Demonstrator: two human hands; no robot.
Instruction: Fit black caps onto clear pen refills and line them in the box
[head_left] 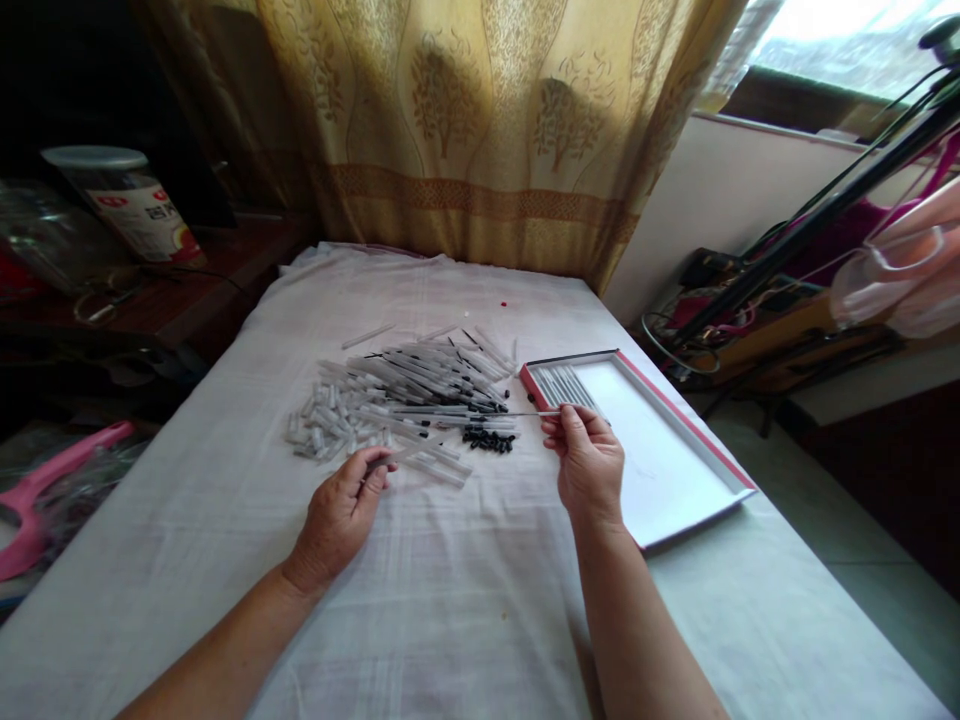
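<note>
My left hand [346, 508] pinches a translucent pen barrel [414, 449] that points up and to the right. My right hand [589, 460] is closed on a thin pen refill [529, 413], whose length runs left toward the pile. Beyond both hands lies a heap of pen barrels and refills [420, 372], clear and dark mixed. Short clear caps [326, 422] are bunched at its left side. Small black plugs [489, 441] sit between the two hands. To the right is a shallow red-edged box lid [675, 475], with a row of pens [564, 388] in its far left corner.
A white cloth [450, 620] covers the table. Against its far edge hangs a gold curtain [480, 130]. A labelled jar [127, 205] stands on a dark shelf at left, above a pink plastic handle [60, 480]. A black pole [810, 210] slants at right.
</note>
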